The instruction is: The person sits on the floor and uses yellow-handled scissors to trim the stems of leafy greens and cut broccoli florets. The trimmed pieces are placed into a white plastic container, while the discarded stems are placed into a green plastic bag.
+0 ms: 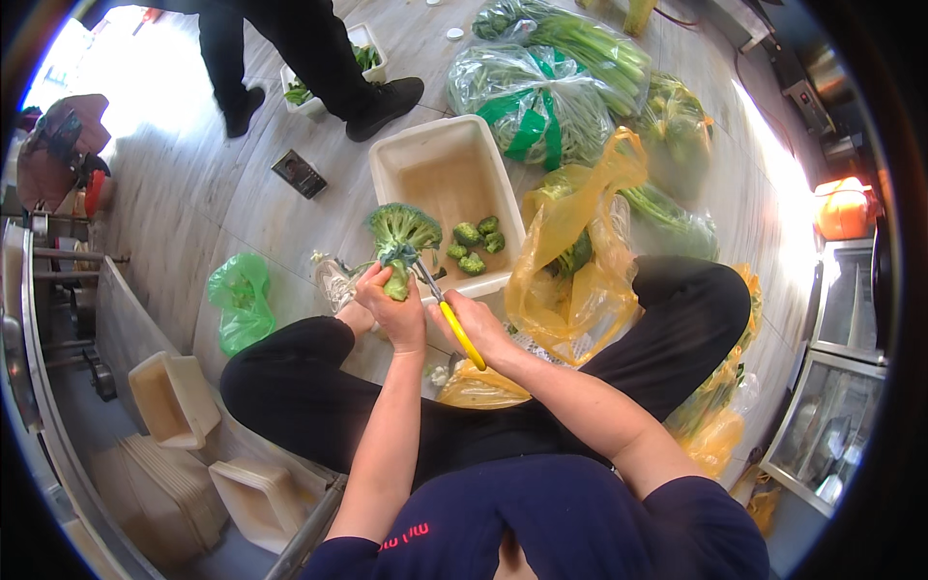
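Observation:
My left hand (395, 304) grips a broccoli head (403, 228) by its thick stalk, with the crown pointing away from me. In my right hand (475, 322) is a pair of scissors with yellow handles (461, 335). Their metal blades reach to the broccoli's stem just under the crown; whether they touch it is hard to tell. Beyond my hands stands a white plastic tub (435, 174), and several cut broccoli florets (472, 263) lie in its near right corner. An orange plastic bag (562, 290) holding more broccoli (575, 255) stands right of the tub.
Bagged vegetables (536, 109) crowd the floor at the back right. A phone (299, 174) lies left of the tub, near a green plastic bag (241, 304). Another person's legs (304, 54) stand behind, beside a tub of leafy greens (366, 54). Stacked tubs (170, 486) sit at lower left.

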